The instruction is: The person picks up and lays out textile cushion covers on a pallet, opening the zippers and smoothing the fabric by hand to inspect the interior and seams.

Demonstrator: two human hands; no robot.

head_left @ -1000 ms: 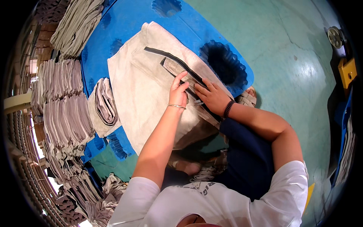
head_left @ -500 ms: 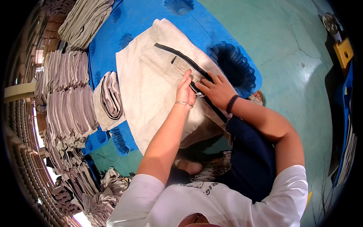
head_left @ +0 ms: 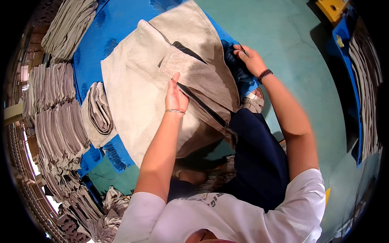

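A large beige cloth piece (head_left: 133, 93) with dark strips along its opening lies spread over a blue plastic platform and toward my knee. My left hand (head_left: 176, 97) is at the upper end of the long dark strip (head_left: 202, 106), its fingers closed on the cloth edge there. A turned-over flap (head_left: 202, 69) rises beyond it, its underside in shade. Off the cloth's right edge, my right hand (head_left: 252, 61) is closed around a small dark pointed tool (head_left: 243, 49), perhaps thread snips; most of it is hidden by the fingers.
A folded beige bundle (head_left: 99, 111) sits left of the cloth. Tall stacks of folded cloth (head_left: 60, 117) line the left side. The blue platform (head_left: 91, 48) has ribbed hollows. At the right, more cloth (head_left: 366, 81) stands beside a blue panel (head_left: 344, 52) on the green floor (head_left: 283, 24).
My right hand has left the dark strip and moved right, past the cloth's edge, with the small tool. The right part of the cloth has been turned over. My view has shifted slightly right.
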